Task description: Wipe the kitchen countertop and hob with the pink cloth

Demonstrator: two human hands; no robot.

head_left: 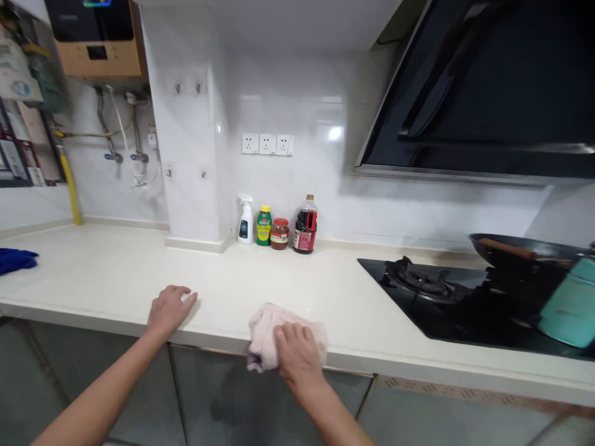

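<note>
My right hand [300,353] grips a pale pink cloth [264,334] and presses it on the front edge of the white countertop [116,266]. Part of the cloth hangs over that edge. To the left, my left hand [170,308] is at the counter near its front edge, fingers loosely bent and thumb apart from them. A whitish patch shows between thumb and fingers; I cannot tell whether it is just the counter.
Against the wall stand a white spray bottle [246,222], a green bottle [264,227], a red-lidded jar [279,235] and a dark sauce bottle [305,228]. At right are a gas stove [418,282], a wok [548,248] and a turquoise container [571,306]. Blue cloth [16,260] lies far left.
</note>
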